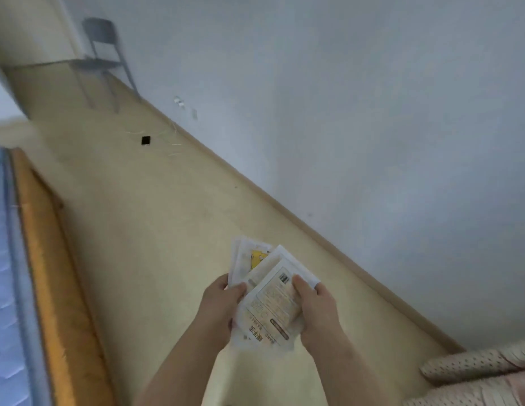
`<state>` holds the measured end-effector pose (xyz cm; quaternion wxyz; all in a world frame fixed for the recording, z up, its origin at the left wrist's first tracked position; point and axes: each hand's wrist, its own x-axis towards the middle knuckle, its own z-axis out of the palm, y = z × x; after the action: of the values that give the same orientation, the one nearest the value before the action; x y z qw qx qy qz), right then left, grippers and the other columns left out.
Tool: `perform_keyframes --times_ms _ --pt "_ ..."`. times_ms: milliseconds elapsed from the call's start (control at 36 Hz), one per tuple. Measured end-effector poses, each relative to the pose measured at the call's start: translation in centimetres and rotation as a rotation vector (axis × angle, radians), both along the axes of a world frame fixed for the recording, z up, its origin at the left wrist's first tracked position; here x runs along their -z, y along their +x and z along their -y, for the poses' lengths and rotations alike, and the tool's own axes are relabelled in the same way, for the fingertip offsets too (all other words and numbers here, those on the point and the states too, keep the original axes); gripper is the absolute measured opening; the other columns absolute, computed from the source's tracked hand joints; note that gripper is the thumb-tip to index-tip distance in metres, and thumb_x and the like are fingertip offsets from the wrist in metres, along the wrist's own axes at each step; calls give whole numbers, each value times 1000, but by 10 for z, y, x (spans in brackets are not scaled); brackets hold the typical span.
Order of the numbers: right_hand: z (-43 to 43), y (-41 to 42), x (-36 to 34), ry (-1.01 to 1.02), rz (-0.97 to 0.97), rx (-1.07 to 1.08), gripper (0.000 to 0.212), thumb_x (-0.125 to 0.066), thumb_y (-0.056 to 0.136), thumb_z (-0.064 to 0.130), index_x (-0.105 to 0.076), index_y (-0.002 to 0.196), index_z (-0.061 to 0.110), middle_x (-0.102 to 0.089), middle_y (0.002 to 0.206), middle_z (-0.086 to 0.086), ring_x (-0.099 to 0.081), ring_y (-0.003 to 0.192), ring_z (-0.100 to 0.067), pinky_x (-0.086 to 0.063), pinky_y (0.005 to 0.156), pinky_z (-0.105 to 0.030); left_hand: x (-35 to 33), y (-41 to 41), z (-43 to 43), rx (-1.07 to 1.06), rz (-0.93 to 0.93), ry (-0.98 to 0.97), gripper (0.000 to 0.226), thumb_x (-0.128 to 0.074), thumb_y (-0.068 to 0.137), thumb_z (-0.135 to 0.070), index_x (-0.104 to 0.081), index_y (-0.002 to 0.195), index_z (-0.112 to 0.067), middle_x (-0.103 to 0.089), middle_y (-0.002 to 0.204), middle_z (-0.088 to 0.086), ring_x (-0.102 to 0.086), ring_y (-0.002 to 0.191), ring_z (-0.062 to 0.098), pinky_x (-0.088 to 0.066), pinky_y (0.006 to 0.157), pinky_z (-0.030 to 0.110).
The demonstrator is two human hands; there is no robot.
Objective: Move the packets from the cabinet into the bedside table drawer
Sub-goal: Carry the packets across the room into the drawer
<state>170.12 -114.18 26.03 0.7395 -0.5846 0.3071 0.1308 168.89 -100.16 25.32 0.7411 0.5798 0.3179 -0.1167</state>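
You've got the packets [270, 291] fanned in both hands, mid-air over bare floor, near centre. Left hand [220, 306] pinches the stack's left edge w/ thumb on top; right hand [314, 309] wraps the right edge. They look light, thin, floppy, prob. slick, so keep the edges squared and grip both sides. No cabinet or drawer in view.

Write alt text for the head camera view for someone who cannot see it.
A left hand and a right hand grip a fanned stack of white printed packets above a pale floor. A wooden bed frame runs along the left, a white wall along the right, a grey chair beyond.
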Motion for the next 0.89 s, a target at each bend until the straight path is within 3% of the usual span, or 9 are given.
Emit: perform_keyframes --times_ms 222,417,639,889 --pt "-93 121 14 3 -48 -218 17 -58 93 13 -53 79 4 -62 73 -11 -59 62 -24 -48 60 -32 16 96 -93 -225 -29 -31 14 -51 91 0 -63 93 -6 -67 99 24 -63 81 35 -52 78 48" --pt "-214 246 1 -89 42 -363 21 -59 91 19 -53 77 5 -62 78 -13 -58 72 -27 -47 67 -36 -4 199 -208 -352 34 -22 15 -50 91 0 -63 97 -5 -68 92 20 -63 72 32 -53 63 37" --pt "-330 343 5 -26 16 -440 19 -60 91 20 -56 79 6 -62 80 -13 -59 75 -28 -49 73 -41 -18 278 -312 -460 15 -1 16 -51 90 -1 -63 99 -5 -69 95 22 -65 77 35 -56 69 45" --pt "-459 471 26 -101 40 -563 29 -57 92 25 -48 71 8 -54 75 -11 -52 67 -24 -43 59 -31 -1 394 -423 -598 -30 33 14 -51 91 -2 -62 97 -7 -70 87 19 -66 72 35 -56 65 44"
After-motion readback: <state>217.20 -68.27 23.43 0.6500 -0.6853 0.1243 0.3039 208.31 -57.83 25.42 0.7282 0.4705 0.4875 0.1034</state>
